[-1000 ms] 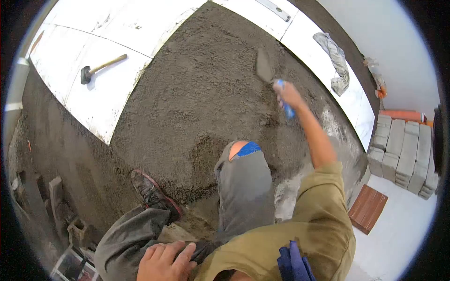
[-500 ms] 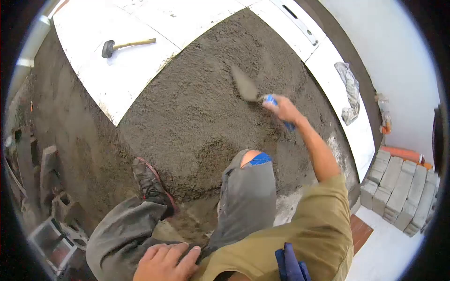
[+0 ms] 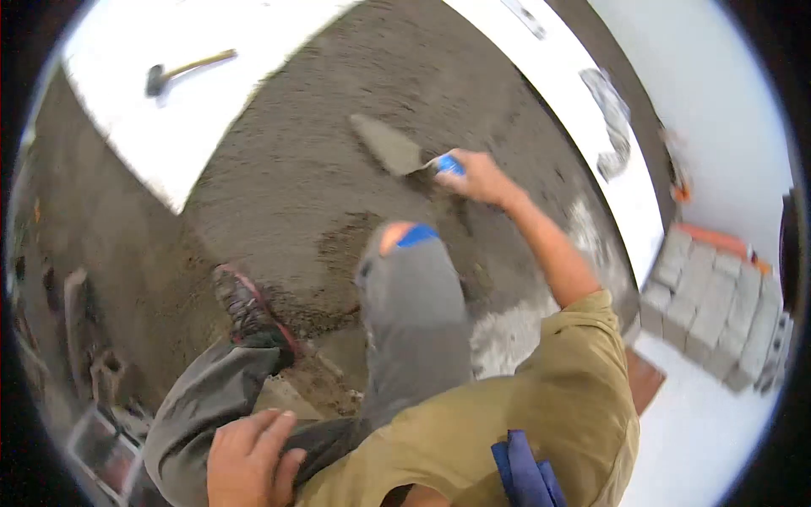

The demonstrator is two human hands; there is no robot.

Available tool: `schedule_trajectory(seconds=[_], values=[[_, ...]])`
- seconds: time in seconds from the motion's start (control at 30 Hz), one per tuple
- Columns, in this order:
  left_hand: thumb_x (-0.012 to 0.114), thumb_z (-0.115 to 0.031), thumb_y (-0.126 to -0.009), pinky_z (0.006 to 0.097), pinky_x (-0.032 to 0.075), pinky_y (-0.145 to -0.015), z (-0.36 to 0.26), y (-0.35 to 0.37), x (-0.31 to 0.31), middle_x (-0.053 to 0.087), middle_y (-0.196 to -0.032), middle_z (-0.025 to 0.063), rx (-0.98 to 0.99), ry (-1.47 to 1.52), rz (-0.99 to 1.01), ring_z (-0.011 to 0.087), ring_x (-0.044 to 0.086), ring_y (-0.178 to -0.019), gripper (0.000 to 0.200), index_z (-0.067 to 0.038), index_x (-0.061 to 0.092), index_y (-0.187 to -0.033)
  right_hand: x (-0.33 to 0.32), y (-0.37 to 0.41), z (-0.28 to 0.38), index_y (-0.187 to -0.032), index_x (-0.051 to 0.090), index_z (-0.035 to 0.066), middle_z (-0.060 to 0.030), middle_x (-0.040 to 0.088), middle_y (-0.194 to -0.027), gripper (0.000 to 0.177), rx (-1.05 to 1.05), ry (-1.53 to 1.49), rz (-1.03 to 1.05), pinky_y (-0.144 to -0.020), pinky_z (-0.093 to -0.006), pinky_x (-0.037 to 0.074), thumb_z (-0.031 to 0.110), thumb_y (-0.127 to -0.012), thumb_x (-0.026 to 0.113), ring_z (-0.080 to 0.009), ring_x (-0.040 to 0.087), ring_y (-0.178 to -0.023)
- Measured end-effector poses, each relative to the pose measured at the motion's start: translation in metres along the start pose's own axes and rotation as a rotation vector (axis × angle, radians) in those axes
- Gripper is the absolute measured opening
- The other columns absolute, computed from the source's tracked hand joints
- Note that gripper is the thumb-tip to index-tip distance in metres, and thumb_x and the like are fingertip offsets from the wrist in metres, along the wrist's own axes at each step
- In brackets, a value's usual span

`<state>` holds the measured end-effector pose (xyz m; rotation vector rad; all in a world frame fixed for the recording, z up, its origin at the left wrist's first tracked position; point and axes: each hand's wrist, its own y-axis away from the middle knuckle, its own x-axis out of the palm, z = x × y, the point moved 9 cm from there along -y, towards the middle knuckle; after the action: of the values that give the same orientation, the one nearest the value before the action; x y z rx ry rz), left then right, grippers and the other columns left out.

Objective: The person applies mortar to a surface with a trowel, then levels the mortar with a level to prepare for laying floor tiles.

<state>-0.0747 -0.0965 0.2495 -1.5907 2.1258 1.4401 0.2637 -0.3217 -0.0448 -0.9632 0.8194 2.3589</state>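
My right hand is closed round the blue handle of a trowel. The trowel's pointed metal blade lies flat on or just over the rough grey mortar, pointing to the upper left. My left hand rests on my grey trouser leg at the bottom, fingers somewhat apart, holding nothing. White tiles lie at the upper left with a rubber mallet on them. Along the right, a strip of white tiles borders the mortar.
A grey rag and a metal level lie on the right tile strip. Grey blocks are stacked at the right by the wall. Rubble and broken pieces lie at the left. My shoe stands on the mortar's edge.
My right hand has moved left with the trowel, whose blade is turned more sideways. My left hand has shifted slightly left on the leg. The whole view has shifted.
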Motion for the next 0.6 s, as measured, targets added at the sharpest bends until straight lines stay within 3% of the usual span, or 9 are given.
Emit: schedule_trajectory(seconds=[0.07,0.13,0.2,0.3,0.4,0.47,0.5,0.53,0.6], values=[[0.063,-0.007,-0.091,0.0431,0.046,-0.092,0.000,-0.001,0.000,0.062,-0.120,0.0197,0.017,-0.010,0.022,0.0403,0.058,-0.107,0.038,-0.004,0.059,-0.129,0.007,0.074,-0.014,-0.107,0.060,0.000,-0.0254,0.067,-0.093,0.045,0.230,-0.069,-0.064,-0.079,-0.0458,0.051,0.037,-0.083,0.069,-0.0419,0.065,-0.088],[0.060,-0.007,-0.093,0.0422,0.046,-0.094,0.016,-0.003,-0.002,0.061,-0.121,0.0207,-0.133,-0.010,0.019,0.0410,0.057,-0.110,0.038,-0.005,0.058,-0.130,0.024,0.148,-0.059,-0.108,0.058,0.001,-0.0250,0.066,-0.089,0.045,0.413,-0.092,-0.159,-0.077,-0.0460,0.051,0.036,-0.082,0.070,-0.0426,0.065,-0.085],[0.057,-0.008,-0.095,0.0427,0.045,-0.096,0.015,-0.010,-0.002,0.060,-0.123,0.0218,-0.121,-0.011,0.028,0.0412,0.057,-0.112,0.037,-0.005,0.058,-0.132,0.030,0.229,-0.118,-0.109,0.057,0.000,-0.0274,0.066,-0.090,0.043,0.727,-0.182,-0.416,-0.076,-0.0488,0.051,0.033,-0.083,0.069,-0.0446,0.065,-0.086],[0.057,-0.009,-0.095,0.0438,0.045,-0.097,0.014,-0.020,-0.002,0.060,-0.125,0.0218,-0.166,-0.123,0.053,0.0406,0.056,-0.115,0.037,-0.006,0.058,-0.132,0.029,0.278,-0.136,-0.110,0.057,0.000,-0.0285,0.066,-0.090,0.041,0.953,-0.066,-0.505,-0.076,-0.0513,0.050,0.031,-0.085,0.068,-0.0455,0.065,-0.088],[0.060,-0.013,-0.093,0.0440,0.045,-0.096,0.003,-0.027,0.005,0.060,-0.123,0.0197,-0.104,-0.227,0.073,0.0378,0.057,-0.112,0.037,-0.005,0.058,-0.130,0.065,0.242,-0.115,-0.112,0.057,0.001,-0.0291,0.067,-0.089,0.039,0.821,-0.001,-0.352,-0.076,-0.0537,0.050,0.029,-0.086,0.066,-0.0475,0.065,-0.089],[0.069,-0.017,-0.078,0.0421,0.046,-0.092,-0.012,-0.031,0.013,0.063,-0.109,0.0154,0.014,-0.251,0.055,0.0313,0.060,-0.101,0.042,-0.004,0.062,-0.117,0.074,0.221,-0.100,-0.111,0.059,0.001,-0.0232,0.067,-0.081,0.039,0.647,0.009,-0.416,-0.069,-0.0491,0.052,0.030,-0.085,0.068,-0.0407,0.068,-0.077],[0.075,-0.012,-0.072,0.0405,0.046,-0.090,-0.015,-0.030,0.013,0.063,-0.111,0.0133,0.064,-0.278,0.022,0.0323,0.060,-0.100,0.047,-0.006,0.062,-0.117,0.080,0.223,-0.102,-0.113,0.059,0.001,-0.0196,0.066,-0.077,0.041,0.715,-0.254,-0.408,-0.066,-0.0455,0.052,0.030,-0.085,0.068,-0.0347,0.067,-0.072],[0.075,-0.012,-0.072,0.0405,0.046,-0.090,-0.011,-0.029,0.009,0.063,-0.111,0.0133,0.002,-0.277,-0.028,0.0323,0.060,-0.100,0.047,-0.006,0.062,-0.117,0.087,0.212,-0.099,-0.114,0.060,0.001,-0.0160,0.064,-0.073,0.042,0.760,-0.518,-0.372,-0.062,-0.0419,0.052,0.030,-0.085,0.069,-0.0287,0.067,-0.067],[0.074,-0.015,-0.075,0.0411,0.047,-0.089,-0.022,-0.026,0.015,0.063,-0.110,0.0125,0.127,-0.238,0.053,0.0314,0.060,-0.100,0.044,-0.006,0.062,-0.116,0.057,0.186,-0.058,-0.117,0.061,0.002,-0.0100,0.060,-0.070,0.043,0.746,-0.554,-0.320,-0.060,-0.0349,0.050,0.030,-0.087,0.069,-0.0185,0.063,-0.064]])
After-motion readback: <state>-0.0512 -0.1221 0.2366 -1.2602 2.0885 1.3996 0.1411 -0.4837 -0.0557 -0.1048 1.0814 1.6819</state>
